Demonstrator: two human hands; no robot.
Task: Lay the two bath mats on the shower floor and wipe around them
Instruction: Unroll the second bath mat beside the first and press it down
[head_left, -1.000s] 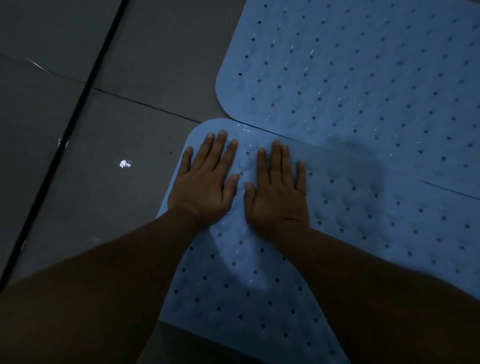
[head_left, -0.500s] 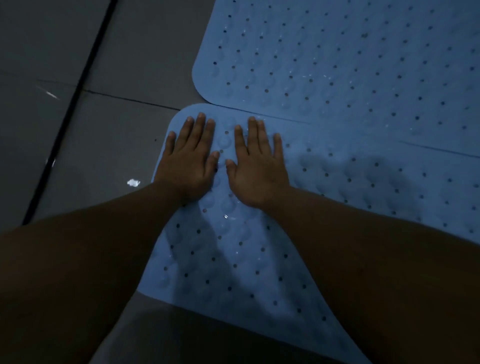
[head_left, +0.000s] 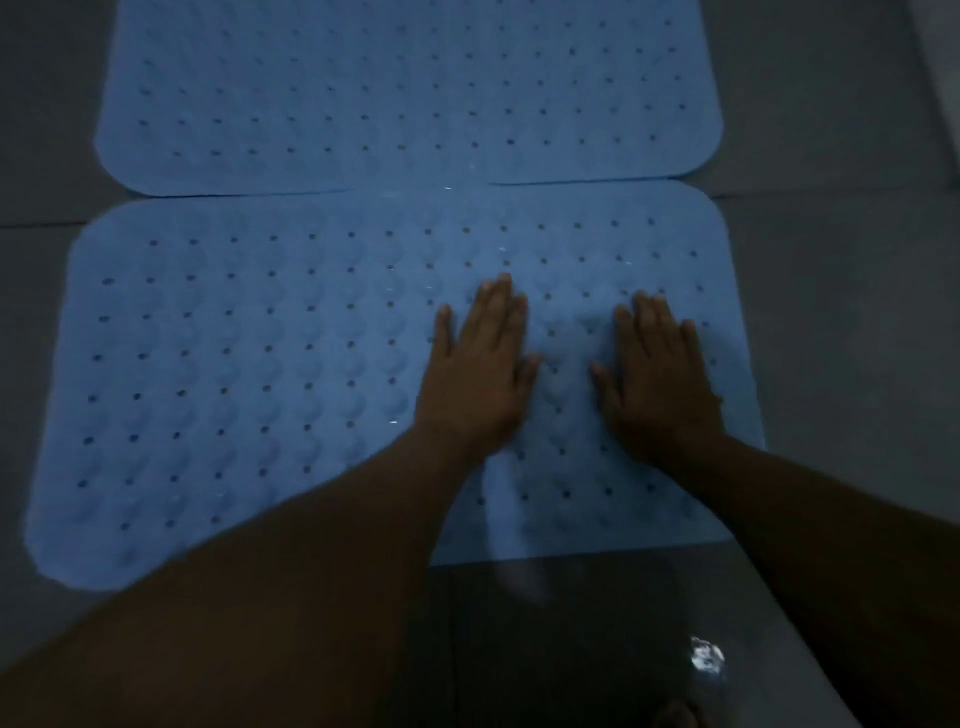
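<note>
Pressing flat on the near bath mat (head_left: 249, 374), right of centre: left hand (head_left: 475, 374) and right hand (head_left: 660, 379), fingers straight, clamped on nothing. Far bath mat (head_left: 405, 88) touching beyond, on shower floor (head_left: 841, 270). Probably floppy, light, wet-slick; best lifted by corners.

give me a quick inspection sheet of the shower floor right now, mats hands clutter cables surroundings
surface: dark grey tiled floor with grout lines, dim light
job's things: near blue mat and far blue mat both lie flat, long edges meeting; no wiping cloth seen
clutter: small bright glint on the floor near the right forearm, cannot tell what it is
grippers: left hand and right hand press flat on the near blue mat, fingers straight, apart from each other
cables: nothing seen
surroundings: paler strip at the top right corner, too dim to tell
</note>
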